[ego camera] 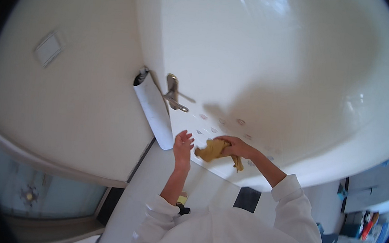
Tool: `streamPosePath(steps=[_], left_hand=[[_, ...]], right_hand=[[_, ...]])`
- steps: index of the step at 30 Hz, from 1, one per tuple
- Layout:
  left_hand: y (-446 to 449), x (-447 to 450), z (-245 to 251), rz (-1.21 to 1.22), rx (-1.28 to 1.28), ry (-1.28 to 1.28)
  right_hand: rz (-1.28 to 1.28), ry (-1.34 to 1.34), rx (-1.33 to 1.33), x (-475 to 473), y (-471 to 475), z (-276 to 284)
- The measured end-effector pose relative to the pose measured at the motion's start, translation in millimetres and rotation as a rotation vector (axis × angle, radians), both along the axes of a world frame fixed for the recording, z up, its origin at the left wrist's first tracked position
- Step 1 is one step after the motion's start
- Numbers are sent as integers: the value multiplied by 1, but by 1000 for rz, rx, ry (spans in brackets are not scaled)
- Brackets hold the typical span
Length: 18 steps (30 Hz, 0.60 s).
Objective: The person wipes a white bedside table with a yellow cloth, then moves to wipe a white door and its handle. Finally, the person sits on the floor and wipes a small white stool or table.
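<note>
My right hand (237,147) grips a crumpled yellow-brown cloth (214,150), whose loose ends hang below the fingers. Both are in front of the lower part of a glossy white door (223,53). Small printed or stuck-on marks (214,130) dot the door's surface just above the cloth. To the left, my left hand (183,148) is raised with its fingers apart and holds nothing. It is near the door's edge. Above it, a metal lever handle (173,92) is fixed to the door. Whether the cloth touches the door I cannot tell.
A white roll (154,113) leans upright between wall and door. A switch plate (48,49) is on the left wall. Below it is a glazed door (59,192). A dark floor tile (247,199) lies under the white door. Assorted belongings (364,228) crowd the lower right.
</note>
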State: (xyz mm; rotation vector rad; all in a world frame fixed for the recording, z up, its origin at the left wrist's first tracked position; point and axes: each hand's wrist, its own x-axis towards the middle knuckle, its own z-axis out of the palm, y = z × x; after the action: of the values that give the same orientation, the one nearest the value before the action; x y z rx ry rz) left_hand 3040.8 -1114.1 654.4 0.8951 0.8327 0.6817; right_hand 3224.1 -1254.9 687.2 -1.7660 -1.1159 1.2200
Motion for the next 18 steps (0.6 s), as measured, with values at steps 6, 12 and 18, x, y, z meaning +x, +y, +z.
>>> streamPosePath(steps=[6,12,18], left_hand=[[-23,10,60,-290,9,-275],[-43,15,72,-583,-65,-624],[-74,5,41,-405,897,-231]], right_hand=[[-255,752,235,-39,-28,54],[-455,752,101,-49,-31,83],[-604,867,312,-65,-12,62]])
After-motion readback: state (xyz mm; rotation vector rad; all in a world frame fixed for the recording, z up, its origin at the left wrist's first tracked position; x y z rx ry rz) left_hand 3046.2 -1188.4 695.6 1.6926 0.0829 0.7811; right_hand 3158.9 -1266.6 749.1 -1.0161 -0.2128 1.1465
